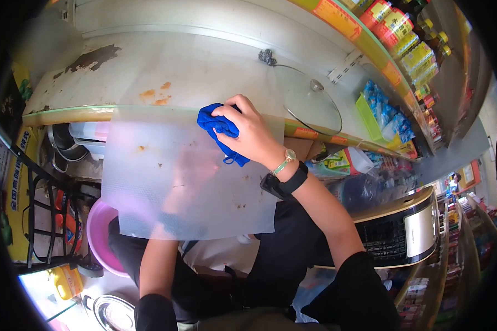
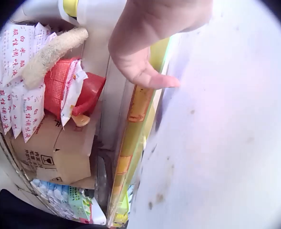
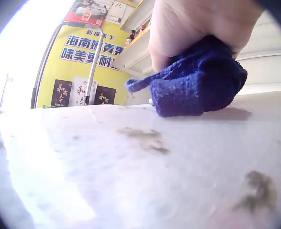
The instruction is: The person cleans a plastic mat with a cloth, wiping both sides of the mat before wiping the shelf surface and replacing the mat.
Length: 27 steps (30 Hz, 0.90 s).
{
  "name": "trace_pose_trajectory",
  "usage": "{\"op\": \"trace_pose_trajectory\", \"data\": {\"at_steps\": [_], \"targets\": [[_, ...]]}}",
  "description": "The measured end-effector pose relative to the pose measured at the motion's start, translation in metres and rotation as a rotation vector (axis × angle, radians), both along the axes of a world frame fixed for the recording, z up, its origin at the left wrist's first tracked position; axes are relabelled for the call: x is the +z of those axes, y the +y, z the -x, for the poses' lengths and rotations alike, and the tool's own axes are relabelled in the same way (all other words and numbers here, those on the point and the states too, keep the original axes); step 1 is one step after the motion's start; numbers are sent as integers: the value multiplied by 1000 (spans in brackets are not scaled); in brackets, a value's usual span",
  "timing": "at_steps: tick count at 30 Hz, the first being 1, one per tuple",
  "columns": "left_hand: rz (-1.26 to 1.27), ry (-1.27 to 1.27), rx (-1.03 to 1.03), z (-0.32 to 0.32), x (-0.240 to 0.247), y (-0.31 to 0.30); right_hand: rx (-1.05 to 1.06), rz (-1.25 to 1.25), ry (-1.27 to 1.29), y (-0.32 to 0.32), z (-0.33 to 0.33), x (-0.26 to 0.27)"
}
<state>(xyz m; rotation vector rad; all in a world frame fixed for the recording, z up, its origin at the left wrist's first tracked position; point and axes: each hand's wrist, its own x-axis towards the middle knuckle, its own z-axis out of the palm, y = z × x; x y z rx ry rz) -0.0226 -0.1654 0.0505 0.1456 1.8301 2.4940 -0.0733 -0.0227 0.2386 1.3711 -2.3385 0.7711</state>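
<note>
A translucent, stained plastic sheet (image 1: pixel 226 193) extends over the person's lap to the shelf edge. The right hand (image 1: pixel 251 135) grips a bunched blue cloth (image 1: pixel 218 118) against the sheet's upper part. In the right wrist view, the cloth (image 3: pixel 193 90) touches the sheet (image 3: pixel 107 157) near brownish spots, under the right hand (image 3: pixel 197 28). Beneath the sheet, the left hand (image 1: pixel 196 171) shows only as a blur. In the left wrist view, the left hand (image 2: pixel 152 43) has its thumb extended at the sheet (image 2: pixel 216 133); its other fingers are mostly hidden.
Behind the sheet is a white shelf (image 1: pixel 204 66) with rust patches, holding a glass lid (image 1: pixel 313 105) and a green basket (image 1: pixel 370 116). A pink basin (image 1: pixel 102 243) stands at the left, a black-and-gold appliance (image 1: pixel 395 229) at the right. Bottles (image 1: pixel 395 27) line an upper shelf.
</note>
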Motion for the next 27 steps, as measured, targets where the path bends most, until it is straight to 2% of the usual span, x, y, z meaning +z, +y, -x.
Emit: {"op": "trace_pose_trajectory", "data": {"at_steps": [1,2,3,4,5,6,7,8,10,11,12,14,15,16,17,18,20,23,26,27], "targets": [[14,-12,-4,-1,10,0,-9,17,-44,3,-6,-1],[-570,-144,-82,-12,70,4,-12,36,-49,5,-12,-3],[-1150,-274,-154,-16,105,6,31,55,-65,7,-19,-6],[-1125,-279,-147,-9,96,4,76,77,-81,7,-24,-9],[-1094,-15,-254,0,73,3,77,30,-115,9,-27,-13],[-1047,243,-361,2,72,0,80,57,-129,9,-29,-16],[-1065,1,-329,4,71,-9,105,43,-68,7,-30,-18],[-1039,-20,-321,5,66,-5,124,30,-10,6,-33,-22],[-1526,313,-490,18,20,14,141,94,-9,8,-37,-29],[-801,868,-125,60,-59,10,120,51,41,9,-38,-29],[-781,950,-403,52,-6,14,95,4,91,9,-39,-30],[-1516,820,-298,48,-41,31,29,13,117,6,-42,-37],[-735,1048,-314,55,-24,11,3,-16,156,4,-42,-40],[-735,1027,-320,36,12,12,-20,-51,194,3,-41,-44],[-1032,536,-303,7,61,18,-61,26,288,-1,-35,-52],[-1280,21,-265,-10,84,23,-66,24,269,-2,-30,-55],[-1241,-92,-196,-14,83,26,-87,63,248,2,-21,-54],[-892,-201,14,-14,104,43,-168,59,294,15,-10,-49],[-896,-123,-110,-18,105,45,-250,119,290,33,5,-41],[-906,-137,-61,-19,108,47,-282,190,249,40,8,-38]]}}
